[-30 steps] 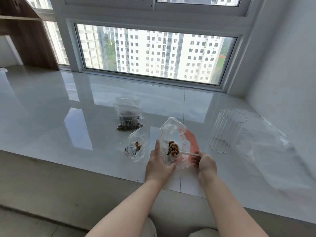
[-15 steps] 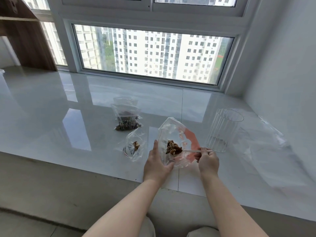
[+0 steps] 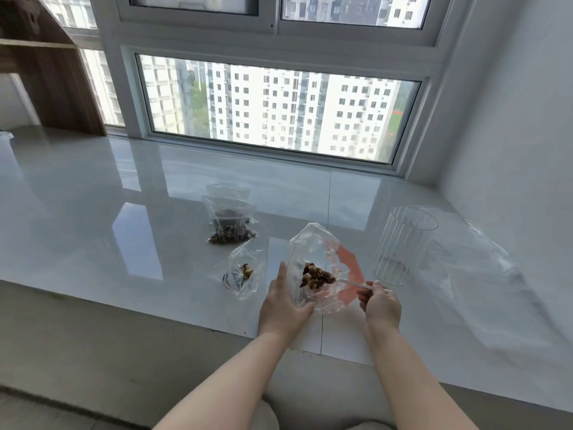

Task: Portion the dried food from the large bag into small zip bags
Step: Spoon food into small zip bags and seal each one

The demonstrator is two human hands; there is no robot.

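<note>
The bench (image 3: 93, 212) carries everything. The large bag (image 3: 313, 252) stands upright in the left hand (image 3: 283, 305), closed round its side; the right hand (image 3: 379, 305) pinches a white spoon (image 3: 353, 284) reaching inside — food (image 3: 317, 276) heaped there. A zip bag (image 3: 245, 271) (barely filled) sits just left. I judge the limp bag could sag and spill as the spoon lifts. No legible writing.

Bag (image 3: 313, 249) clear, red-orange patch. Food (image 3: 317, 275) brown, tan. Spoon (image 3: 356, 284) white. Cup (image 3: 403, 243) clear, vertical ribs. Sill (image 3: 93, 212) glossy white. Shelf (image 3: 59, 76) dark wood grain.
</note>
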